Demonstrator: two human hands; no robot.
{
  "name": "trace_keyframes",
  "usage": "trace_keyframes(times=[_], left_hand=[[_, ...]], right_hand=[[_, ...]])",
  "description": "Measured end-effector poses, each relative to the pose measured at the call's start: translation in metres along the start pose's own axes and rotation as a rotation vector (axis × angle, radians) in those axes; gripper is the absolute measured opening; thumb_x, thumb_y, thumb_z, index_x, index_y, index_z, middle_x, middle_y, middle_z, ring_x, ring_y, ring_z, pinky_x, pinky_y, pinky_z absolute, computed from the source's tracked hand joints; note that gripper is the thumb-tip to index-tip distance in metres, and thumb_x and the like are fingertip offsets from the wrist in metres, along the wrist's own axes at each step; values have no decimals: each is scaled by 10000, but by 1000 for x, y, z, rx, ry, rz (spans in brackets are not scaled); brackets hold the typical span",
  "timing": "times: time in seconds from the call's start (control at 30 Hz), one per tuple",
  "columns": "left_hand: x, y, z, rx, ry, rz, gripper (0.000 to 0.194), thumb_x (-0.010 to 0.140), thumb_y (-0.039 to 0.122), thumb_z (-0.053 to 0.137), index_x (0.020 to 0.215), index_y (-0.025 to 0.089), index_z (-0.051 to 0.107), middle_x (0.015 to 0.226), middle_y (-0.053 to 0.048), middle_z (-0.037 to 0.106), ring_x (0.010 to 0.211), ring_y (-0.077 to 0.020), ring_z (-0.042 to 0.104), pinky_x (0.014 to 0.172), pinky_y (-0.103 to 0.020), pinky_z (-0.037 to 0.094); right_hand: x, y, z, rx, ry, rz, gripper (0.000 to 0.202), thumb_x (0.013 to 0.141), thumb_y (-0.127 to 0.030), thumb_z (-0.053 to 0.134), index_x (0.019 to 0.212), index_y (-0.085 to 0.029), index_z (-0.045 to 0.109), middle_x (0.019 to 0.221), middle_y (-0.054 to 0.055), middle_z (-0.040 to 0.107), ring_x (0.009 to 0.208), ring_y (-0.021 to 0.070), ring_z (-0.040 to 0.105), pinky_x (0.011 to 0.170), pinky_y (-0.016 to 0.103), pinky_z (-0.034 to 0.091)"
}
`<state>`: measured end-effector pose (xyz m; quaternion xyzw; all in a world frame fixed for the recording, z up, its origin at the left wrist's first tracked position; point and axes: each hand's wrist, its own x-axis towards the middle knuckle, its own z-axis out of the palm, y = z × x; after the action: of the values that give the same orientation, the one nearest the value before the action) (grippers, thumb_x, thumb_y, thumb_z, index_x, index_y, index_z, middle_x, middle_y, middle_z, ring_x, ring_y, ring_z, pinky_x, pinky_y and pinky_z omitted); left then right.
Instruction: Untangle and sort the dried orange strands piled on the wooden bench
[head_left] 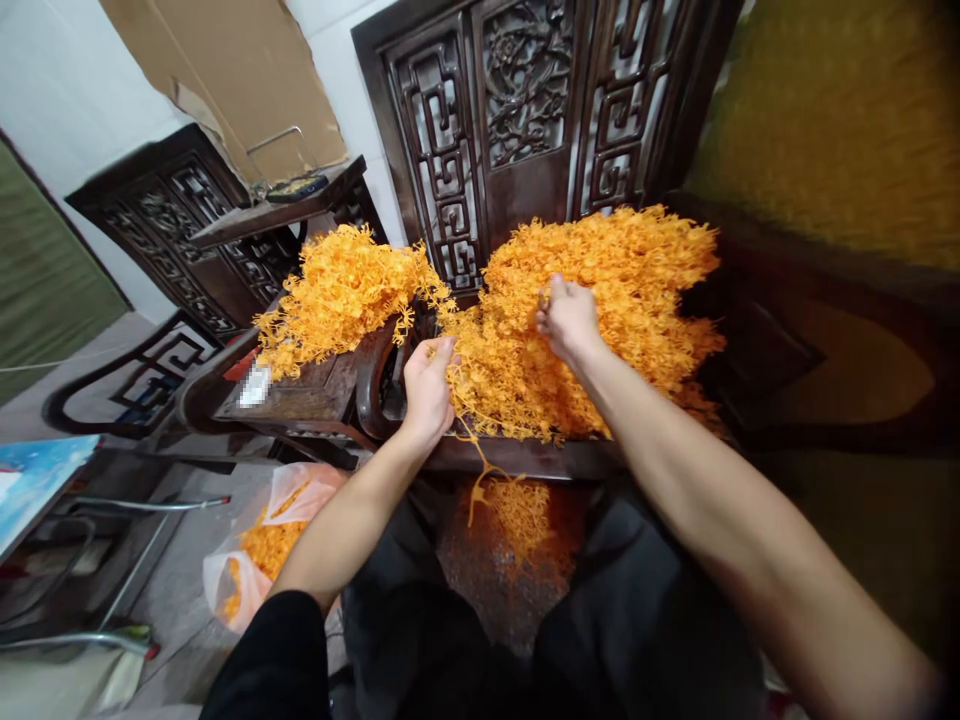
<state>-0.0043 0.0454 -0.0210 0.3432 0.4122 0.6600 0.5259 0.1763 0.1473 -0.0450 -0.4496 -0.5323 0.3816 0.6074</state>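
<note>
A large heap of orange plastic pieces [630, 270], curly and branched, covers the seat of a dark carved wooden chair. At its left edge my left hand [429, 392] is closed with thumb and index finger together. A thin orange strand [480, 455] hangs from that hand down past the seat's front edge. My right hand [568, 318] is over the middle of the heap, its fingers curled in a pinch. Whatever lies between those fingertips is too small to make out.
A smaller orange pile [349, 295] sits on a side table [315, 400] to the left. Below, a pinkish plastic bag [225, 585] holds more orange pieces. Several loose ones [521, 515] lie on the floor between the legs. A metal-legged folding table [45, 480] stands at far left.
</note>
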Motion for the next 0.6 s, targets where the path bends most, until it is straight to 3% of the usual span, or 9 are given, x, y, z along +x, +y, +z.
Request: trace_keyframes(times=[0.1,0.2,0.3,0.4,0.47,0.6], left_hand=[[6,8,-6,-35,21,-62,262,804,320,850,855,159,649,649,49,573,550,-77,497,561,-196,395],[11,12,-8,-71,3,-60,286,798,336,862,881,162,651,656,55,575,549,-69,504,561,-195,411],[12,16,-10,-96,-35,-28,310,801,367,865,899,170,646,657,58,563,543,-68,493,546,-197,406],[11,19,-10,-101,-70,7,321,811,394,856,912,178,641,654,60,550,541,-70,480,541,-202,401],[10,19,-9,-99,-76,15,322,813,397,854,910,180,636,665,56,556,551,-70,490,555,-202,406],[6,15,-6,-130,-108,-26,307,812,350,859,890,167,626,760,24,620,602,-66,541,597,-200,433]], right_hand=[[-6,-9,0,222,-23,238,503,912,-711,596,811,-235,472,653,-5,541,518,126,483,467,237,320],[-26,-24,15,365,-162,306,374,830,-506,802,899,-194,606,783,29,630,562,100,500,463,221,303],[-43,-36,28,417,-220,341,368,817,-495,816,965,-192,669,699,-27,525,500,75,372,431,222,178],[-59,-42,38,331,-226,364,492,852,-676,719,851,-186,678,575,-76,322,449,73,241,426,252,96],[-70,-44,46,241,-276,343,570,833,-752,687,762,-187,667,532,-83,274,440,75,204,420,273,99],[-83,-44,60,325,-370,281,498,783,-687,779,891,-207,700,639,-21,549,471,86,353,415,266,226]])
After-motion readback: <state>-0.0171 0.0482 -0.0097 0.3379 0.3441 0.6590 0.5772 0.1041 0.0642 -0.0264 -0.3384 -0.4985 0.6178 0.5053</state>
